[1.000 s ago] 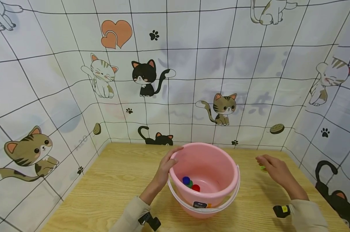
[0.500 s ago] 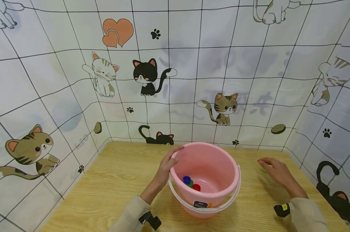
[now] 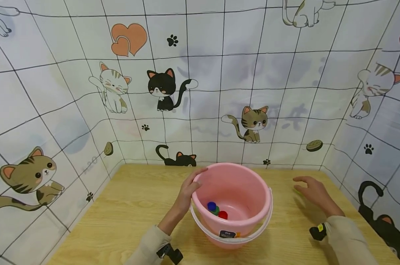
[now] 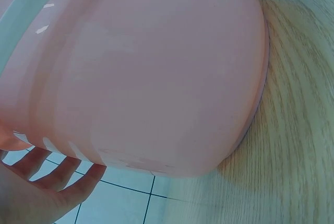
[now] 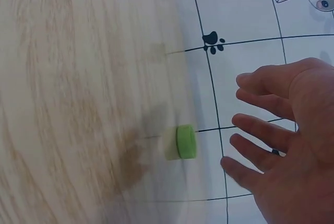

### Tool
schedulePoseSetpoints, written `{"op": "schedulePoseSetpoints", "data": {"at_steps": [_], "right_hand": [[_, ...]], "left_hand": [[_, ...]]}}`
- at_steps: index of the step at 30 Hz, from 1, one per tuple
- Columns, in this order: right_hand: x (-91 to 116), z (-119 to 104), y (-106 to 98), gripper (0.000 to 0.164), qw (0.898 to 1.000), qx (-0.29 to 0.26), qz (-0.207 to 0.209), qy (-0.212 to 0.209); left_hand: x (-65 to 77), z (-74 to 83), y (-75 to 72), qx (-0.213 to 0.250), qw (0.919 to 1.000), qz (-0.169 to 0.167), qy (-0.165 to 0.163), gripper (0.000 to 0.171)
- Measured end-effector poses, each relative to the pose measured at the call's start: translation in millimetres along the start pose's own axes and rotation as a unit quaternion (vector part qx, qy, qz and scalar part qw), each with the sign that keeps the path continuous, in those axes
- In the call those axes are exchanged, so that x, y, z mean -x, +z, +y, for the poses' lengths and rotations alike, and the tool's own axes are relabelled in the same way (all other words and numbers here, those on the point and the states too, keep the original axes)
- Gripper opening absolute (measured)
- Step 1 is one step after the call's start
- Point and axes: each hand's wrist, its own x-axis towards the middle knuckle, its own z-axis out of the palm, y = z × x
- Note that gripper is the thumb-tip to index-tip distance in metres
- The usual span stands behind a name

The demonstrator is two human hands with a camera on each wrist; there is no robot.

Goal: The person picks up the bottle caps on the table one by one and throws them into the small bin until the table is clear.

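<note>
A pink bucket stands upright on the table, its white handle lowered toward the front. My left hand grips the bucket's left rim; in the left wrist view its fingertips touch the pink side. Inside, at the left of the bottom, lie small round pieces like bottle caps: a blue one, a green one partly covered and a red one. To the right, my right hand hovers with fingers apart, holding nothing. A light green bottle cap lies near it, mostly hidden from the head camera.
The wood-grain table reaches back to a white, cat-printed sheet that encloses it on the back and both sides. A black camera is strapped to the left wrist, another to the right.
My right hand's thumb and fingers have spread farther apart over the light green cap. The left hand and bucket stay put; the head view has shifted slightly.
</note>
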Motion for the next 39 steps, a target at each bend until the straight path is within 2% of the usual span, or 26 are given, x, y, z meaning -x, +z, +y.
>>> {"op": "schedulePoseSetpoints", "data": {"at_steps": [5,15,32,39], "right_hand": [[-5.2,3.8,4.1,0.045,1.0,0.005,-0.01,0.001],[-5.4,16.8,14.8,0.053,0.999,-0.005,-0.027,0.028],[-6.3,33.1,22.0,0.035,0.998,0.05,0.029,0.0],[-2.8,29.8,19.8,0.033,0.998,0.051,0.028,0.0]], "left_hand": [[0.8,-1.4,-1.3,-0.001,1.0,-0.004,0.0,0.053],[-1.4,-2.4,-0.7,-0.001,1.0,-0.006,0.004,0.053],[0.1,-1.3,-1.4,0.003,1.0,-0.003,0.004,0.054],[-1.2,-0.8,-1.2,0.005,0.9999,-0.007,0.01,0.054]]}}
